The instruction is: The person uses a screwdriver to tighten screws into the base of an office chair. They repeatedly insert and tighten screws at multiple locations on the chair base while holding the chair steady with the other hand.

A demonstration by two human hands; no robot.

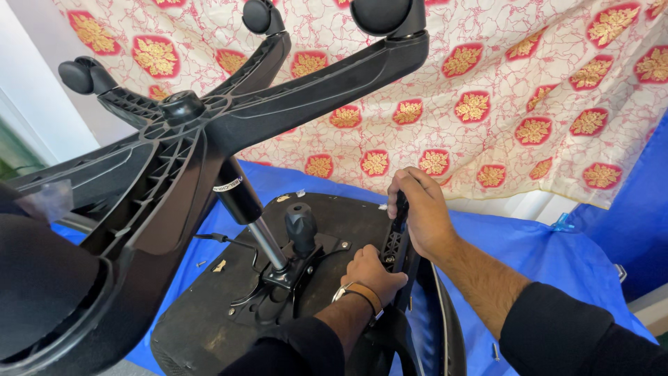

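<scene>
An office chair lies upside down, its black seat underside (209,317) facing up. My right hand (421,209) is closed around the top of a black armrest bracket (394,247) at the seat's right edge. Lower on that same bracket, where it meets the seat, my left hand (372,273) presses with curled fingers; a brown strap sits on that wrist. The black five-arm wheel base (184,118) rises at the left on its gas cylinder (240,198), close to the camera. A round black knob (300,224) stands beside the cylinder.
A blue sheet (529,254) covers the floor under the chair, with small screws (495,351) scattered on it. A cream cloth with red and gold medallions (501,104) hangs behind. Black casters (379,14) stick up at the top.
</scene>
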